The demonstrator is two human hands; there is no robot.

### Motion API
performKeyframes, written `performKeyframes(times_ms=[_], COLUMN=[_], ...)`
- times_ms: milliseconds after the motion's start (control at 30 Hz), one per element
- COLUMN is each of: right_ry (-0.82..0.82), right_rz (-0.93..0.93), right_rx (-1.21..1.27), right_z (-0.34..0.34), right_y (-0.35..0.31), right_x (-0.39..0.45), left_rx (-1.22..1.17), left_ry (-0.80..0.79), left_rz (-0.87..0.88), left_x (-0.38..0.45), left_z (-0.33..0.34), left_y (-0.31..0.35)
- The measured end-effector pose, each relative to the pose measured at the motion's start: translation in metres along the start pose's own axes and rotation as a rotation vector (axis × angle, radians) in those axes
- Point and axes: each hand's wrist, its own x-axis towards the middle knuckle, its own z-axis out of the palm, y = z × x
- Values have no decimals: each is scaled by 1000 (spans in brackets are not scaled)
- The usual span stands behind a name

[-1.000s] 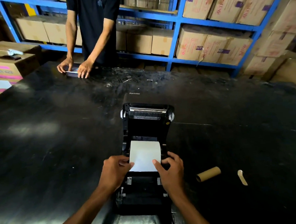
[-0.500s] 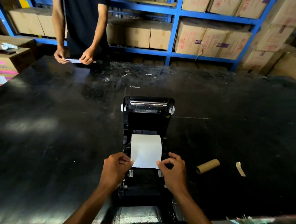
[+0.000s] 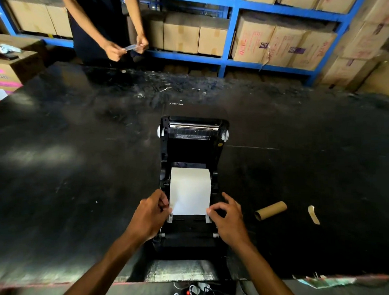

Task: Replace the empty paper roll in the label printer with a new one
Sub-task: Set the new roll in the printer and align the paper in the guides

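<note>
Dark, scuffed tabletop [image 3: 78, 176] with glare patches. Behind it, blue metal shelving [image 3: 231, 16] holds rows of cardboard boxes [image 3: 183, 33]; more boxes are stacked at the right [image 3: 368, 39].

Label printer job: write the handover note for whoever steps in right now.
Left hand: pinching the left corner of the white paper.
Right hand: fingertips at its right corner.
Label printer: lid open, new paper in the bay, leading end drawn toward the front guides.
Empty cardboard core: out, lying on the table to the right.
Left: seat the paper between the guides, close the lid.
</note>
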Motion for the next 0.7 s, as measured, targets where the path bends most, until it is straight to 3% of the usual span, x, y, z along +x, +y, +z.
performKeyframes(times_ms=[167, 700], right_ry=[3, -141], right_rz=[-18, -39], right_rx=[-30, -180], right_z=[0, -12], right_y=[2, -3], right_x=[1, 18], left_rx=[137, 2], left_ry=[-60, -58], left_rz=[57, 4], left_x=[-1, 7], left_z=[-3, -6], left_y=[1, 2])
